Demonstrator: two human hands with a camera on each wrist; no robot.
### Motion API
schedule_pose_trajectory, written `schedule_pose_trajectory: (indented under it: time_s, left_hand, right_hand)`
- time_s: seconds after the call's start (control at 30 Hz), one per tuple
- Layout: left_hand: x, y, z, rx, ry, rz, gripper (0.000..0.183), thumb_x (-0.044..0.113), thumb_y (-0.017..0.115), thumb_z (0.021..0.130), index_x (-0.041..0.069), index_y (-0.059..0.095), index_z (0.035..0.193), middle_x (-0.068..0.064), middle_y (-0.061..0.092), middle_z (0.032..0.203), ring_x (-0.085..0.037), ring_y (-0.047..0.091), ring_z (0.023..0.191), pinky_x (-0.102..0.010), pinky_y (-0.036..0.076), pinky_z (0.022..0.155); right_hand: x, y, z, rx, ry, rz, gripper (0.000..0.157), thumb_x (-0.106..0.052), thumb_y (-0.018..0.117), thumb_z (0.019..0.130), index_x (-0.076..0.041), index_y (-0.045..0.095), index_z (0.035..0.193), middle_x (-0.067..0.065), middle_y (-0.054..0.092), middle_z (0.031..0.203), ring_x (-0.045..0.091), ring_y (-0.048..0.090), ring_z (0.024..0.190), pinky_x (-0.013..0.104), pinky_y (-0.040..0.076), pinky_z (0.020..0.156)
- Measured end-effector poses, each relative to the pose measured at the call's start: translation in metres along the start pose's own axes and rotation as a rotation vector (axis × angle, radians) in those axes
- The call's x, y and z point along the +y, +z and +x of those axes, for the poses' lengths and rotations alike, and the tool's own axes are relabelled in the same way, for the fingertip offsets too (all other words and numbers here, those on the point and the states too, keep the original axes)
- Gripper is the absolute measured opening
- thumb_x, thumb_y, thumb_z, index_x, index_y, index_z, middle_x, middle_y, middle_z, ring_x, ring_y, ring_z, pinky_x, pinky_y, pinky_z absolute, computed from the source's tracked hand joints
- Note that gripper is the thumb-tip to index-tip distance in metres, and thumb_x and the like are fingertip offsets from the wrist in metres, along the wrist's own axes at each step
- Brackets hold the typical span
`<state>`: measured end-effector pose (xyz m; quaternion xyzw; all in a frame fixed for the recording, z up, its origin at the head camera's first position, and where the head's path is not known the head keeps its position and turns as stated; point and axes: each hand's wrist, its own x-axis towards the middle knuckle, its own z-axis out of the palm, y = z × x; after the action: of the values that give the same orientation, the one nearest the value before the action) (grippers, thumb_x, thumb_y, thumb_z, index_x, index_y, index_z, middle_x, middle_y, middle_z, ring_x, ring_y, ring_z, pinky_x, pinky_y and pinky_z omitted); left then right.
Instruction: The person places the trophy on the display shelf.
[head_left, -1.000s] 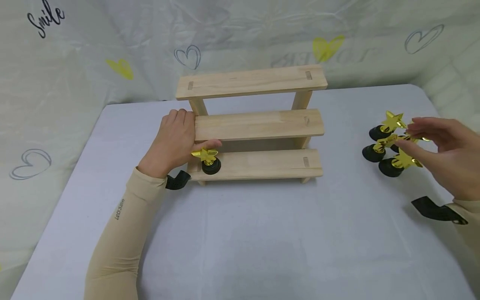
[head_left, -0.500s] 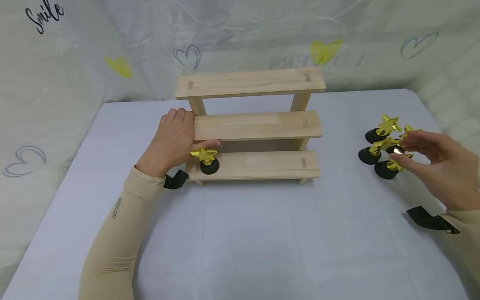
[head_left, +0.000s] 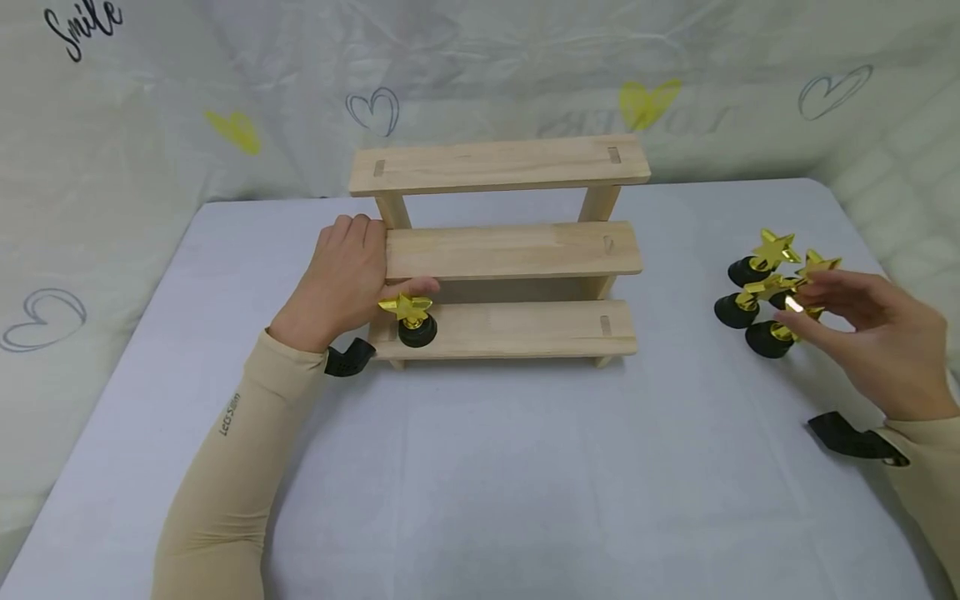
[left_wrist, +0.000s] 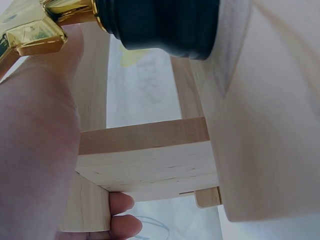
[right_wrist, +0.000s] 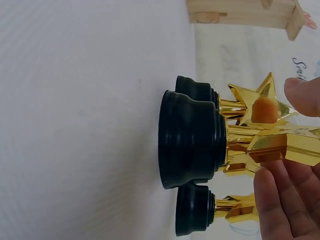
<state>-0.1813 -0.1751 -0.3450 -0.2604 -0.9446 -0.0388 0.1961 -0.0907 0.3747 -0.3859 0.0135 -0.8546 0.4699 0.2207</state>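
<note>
My left hand (head_left: pixel 341 279) grips the left end of a three-tier wooden shelf (head_left: pixel 510 250). In the left wrist view its fingertips (left_wrist: pixel 125 226) curl around the wooden side piece. Beside my left thumb, a gold star trophy (head_left: pixel 414 321) with a black base stands upright on the bottom tier. My right hand (head_left: pixel 877 333) is at a cluster of similar star trophies on the table's right side. Its thumb (right_wrist: pixel 305 97) and fingers (right_wrist: pixel 275 205) lie either side of the nearest trophy's star (right_wrist: pixel 280 145); a small gap shows on the thumb side.
Several trophies (head_left: pixel 737 310) stand close together, partly hiding one another. A white cloth covers the table (head_left: pixel 487 475). Behind the shelf hangs a pale sheet (head_left: pixel 487 67) printed with hearts and lettering.
My right hand has lowered toward the trophies, and its thumb and fingers have come closer together around a star. My left hand keeps its hold on the shelf. The view has shifted slightly.
</note>
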Motion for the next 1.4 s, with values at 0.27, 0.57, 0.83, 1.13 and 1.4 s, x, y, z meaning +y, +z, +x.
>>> schedule_pose_trajectory:
  time_s: [0.27, 0.57, 0.83, 1.13, 1.4]
  left_hand:
    - [-0.001, 0.0, 0.001, 0.019, 0.012, 0.005, 0.11, 0.097, 0.008, 0.078, -0.004, 0.049, 0.083, -0.016, 0.043, 0.071, -0.033, 0.04, 0.067, -0.04, 0.032, 0.063]
    - [-0.001, 0.001, 0.001, 0.038, 0.019, 0.01, 0.11, 0.096, 0.008, 0.079, -0.005, 0.05, 0.083, -0.017, 0.045, 0.071, -0.034, 0.041, 0.067, -0.041, 0.033, 0.063]
    - [0.0, 0.0, 0.0, 0.065, 0.035, 0.008, 0.108, 0.095, 0.008, 0.08, -0.005, 0.05, 0.082, -0.017, 0.045, 0.07, -0.033, 0.04, 0.066, -0.04, 0.032, 0.062]
    - [-0.001, 0.0, 0.001, 0.045, 0.033, -0.001, 0.108, 0.095, 0.011, 0.08, -0.005, 0.05, 0.082, -0.017, 0.044, 0.07, -0.034, 0.041, 0.066, -0.041, 0.032, 0.062]
    - [-0.002, 0.001, 0.0, 0.045, 0.03, -0.002, 0.103, 0.095, 0.025, 0.082, -0.005, 0.051, 0.083, -0.016, 0.044, 0.07, -0.034, 0.041, 0.066, -0.041, 0.033, 0.062]
  right_hand:
    - [0.003, 0.0, -0.001, -0.023, 0.012, -0.008, 0.055, 0.024, 0.08, 0.069, 0.007, 0.068, 0.119, -0.022, 0.071, 0.099, -0.01, 0.069, 0.086, 0.002, 0.05, 0.082]
    - [0.008, -0.004, -0.005, -0.067, 0.052, 0.009, 0.052, 0.026, 0.079, 0.069, 0.003, 0.068, 0.115, -0.021, 0.071, 0.102, -0.01, 0.069, 0.088, 0.001, 0.05, 0.08]
    - [0.014, -0.01, -0.01, -0.183, 0.219, -0.17, 0.055, 0.0, 0.089, 0.076, -0.027, 0.065, 0.117, -0.033, 0.058, 0.107, -0.025, 0.056, 0.093, -0.006, 0.04, 0.079]
    - [0.02, -0.012, -0.012, -0.266, 0.232, -0.354, 0.046, -0.019, 0.092, 0.079, -0.034, 0.061, 0.11, -0.039, 0.049, 0.102, -0.023, 0.046, 0.091, -0.004, 0.035, 0.073]
    - [0.02, -0.012, -0.011, -0.323, 0.249, -0.366, 0.046, -0.023, 0.09, 0.082, -0.026, 0.062, 0.119, -0.039, 0.047, 0.104, -0.03, 0.047, 0.082, 0.001, 0.041, 0.065]
